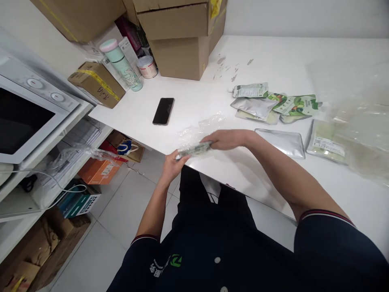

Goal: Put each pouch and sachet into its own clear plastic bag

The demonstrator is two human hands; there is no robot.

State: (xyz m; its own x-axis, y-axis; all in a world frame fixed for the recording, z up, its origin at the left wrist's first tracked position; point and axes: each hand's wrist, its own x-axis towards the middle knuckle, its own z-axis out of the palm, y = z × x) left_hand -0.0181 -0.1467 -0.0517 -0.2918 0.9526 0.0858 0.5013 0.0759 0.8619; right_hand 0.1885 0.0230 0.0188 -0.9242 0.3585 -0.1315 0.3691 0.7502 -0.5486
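A flat packet with greenish print [196, 150] is held between my two hands at the table's front edge, seen nearly edge-on and slightly blurred. Its left end is pinched by my left hand [174, 165], the thumb on top. Gripping the other end is my right hand [226, 140], fingers bent over it. Clear crinkled plastic wrap [194, 132] lies just behind the packet, and I cannot tell whether it is attached. To the right of my hands are several pouches, including a green printed pouch [299, 105], a plain silver pouch [279, 142] and a labelled pale pouch [328, 142].
A black phone [163, 111] lies left of my hands. Behind it stand a mint bottle [123, 67], a small tin [147, 67] and cardboard boxes [182, 56]. A large clear plastic sheet [364, 121] spreads at the right. A microwave [27, 113] sits on the left shelf.
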